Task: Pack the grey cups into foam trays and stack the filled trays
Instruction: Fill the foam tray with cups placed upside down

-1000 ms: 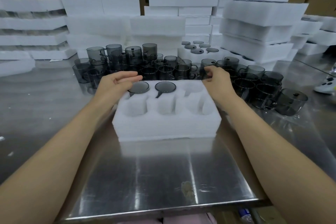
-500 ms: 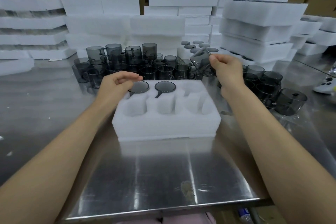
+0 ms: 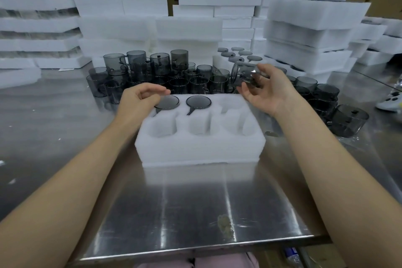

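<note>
Head view: right hand [image 3: 267, 91] pinches tilted grey cup [image 3: 243, 74] at foam tray's [image 3: 200, 148] 1 o'clock, left hand [image 3: 139, 100] loosely curled, empty, at 10 o'clock; loose fingertip grip may drop it.

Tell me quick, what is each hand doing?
Left hand: loosely curled, holding nothing, over the foam tray.
Right hand: holding a grey cup, tilted.

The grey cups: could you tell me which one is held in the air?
The cup in the right hand, tipped sideways beyond the foam tray; the others stand on the table or sit in trays.
</note>
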